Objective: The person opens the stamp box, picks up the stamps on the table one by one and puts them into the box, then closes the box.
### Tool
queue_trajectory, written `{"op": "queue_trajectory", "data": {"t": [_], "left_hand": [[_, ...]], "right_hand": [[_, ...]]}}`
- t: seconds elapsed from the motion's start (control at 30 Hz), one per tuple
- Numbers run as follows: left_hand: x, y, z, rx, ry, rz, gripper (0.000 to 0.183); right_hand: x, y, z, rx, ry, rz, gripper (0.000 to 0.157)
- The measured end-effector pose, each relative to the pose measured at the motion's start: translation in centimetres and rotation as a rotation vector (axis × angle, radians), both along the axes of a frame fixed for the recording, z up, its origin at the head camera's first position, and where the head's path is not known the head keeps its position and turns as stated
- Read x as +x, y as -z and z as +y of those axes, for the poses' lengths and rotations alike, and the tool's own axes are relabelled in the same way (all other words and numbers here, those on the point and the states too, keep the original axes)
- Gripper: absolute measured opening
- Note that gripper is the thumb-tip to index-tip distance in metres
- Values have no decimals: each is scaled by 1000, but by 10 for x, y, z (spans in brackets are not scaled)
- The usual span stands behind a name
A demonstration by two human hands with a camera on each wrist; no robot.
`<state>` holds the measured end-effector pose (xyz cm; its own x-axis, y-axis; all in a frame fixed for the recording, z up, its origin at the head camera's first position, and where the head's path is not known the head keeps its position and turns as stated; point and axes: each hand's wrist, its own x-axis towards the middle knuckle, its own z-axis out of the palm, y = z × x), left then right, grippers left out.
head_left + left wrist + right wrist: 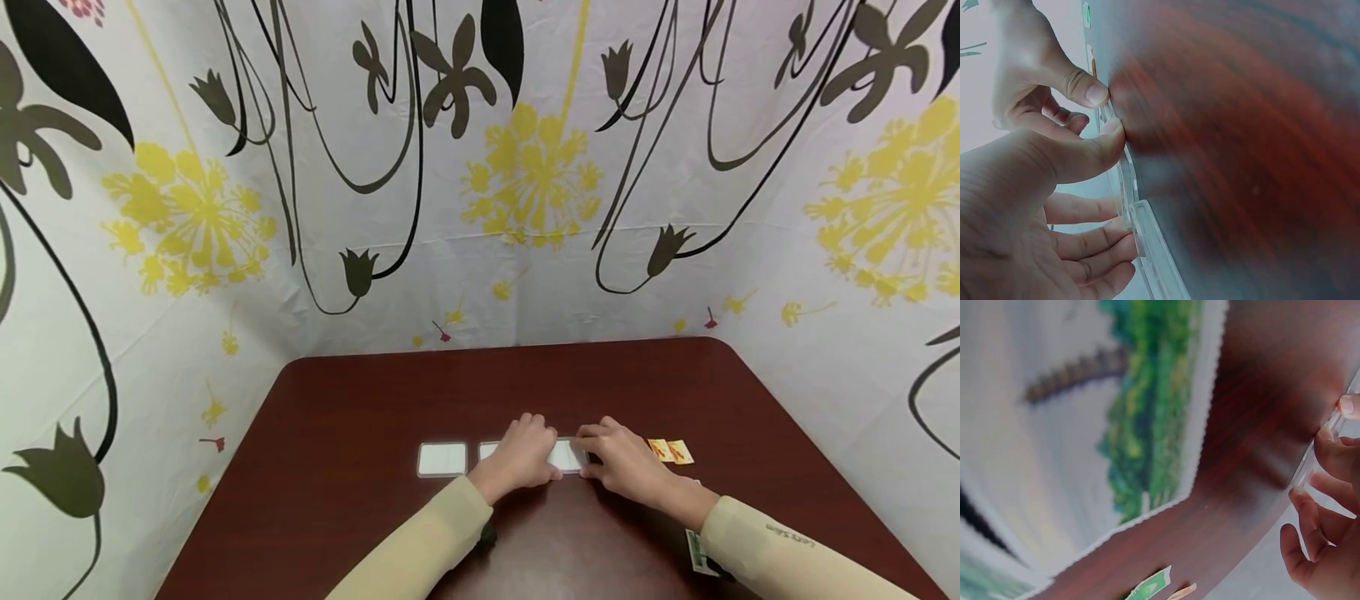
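My left hand (522,454) and right hand (624,460) meet at a flat, clear-edged plastic case (564,456) with a white face. In the left wrist view, the left thumb and fingers pinch the case's edge (1129,178). Close beside it, the right hand (1054,87) has its thumb on the same edge. The right wrist view shows the right thumb and fingertips (1325,447) gripping the clear rim. A second case (487,449) is partly hidden behind the left hand; a third (442,459) lies further left.
Two small orange-and-white stamps (670,451) lie right of the right hand. A green-edged paper piece (699,552) shows partly under the right sleeve. Large in the right wrist view is a perforated picture (1154,412) with greenery. Patterned cloth (517,292) surrounds the dark red table (360,400).
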<state>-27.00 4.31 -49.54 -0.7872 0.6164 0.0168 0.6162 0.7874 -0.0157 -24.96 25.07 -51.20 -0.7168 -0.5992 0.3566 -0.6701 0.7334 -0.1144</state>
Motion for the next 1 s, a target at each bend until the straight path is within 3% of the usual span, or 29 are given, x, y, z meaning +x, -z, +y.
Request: {"op": "queue_trajectory", "data": {"t": [0.27,0.47,0.7,1.0], "left_hand": [[1,0,-2,-24,11,-3,45],[0,3,-1,2,-10,-4,55],[-2,5,-3,24,-10,-19,54],[-3,-2,-6,92,4,-42,49]], "right_hand": [[2,1,0,-2,-18,7,41],[0,0,2,-1,-20,8,42],[1,-1,2,-2,-26,-24,40],[0,-5,4,12,-24,-2,43]]}}
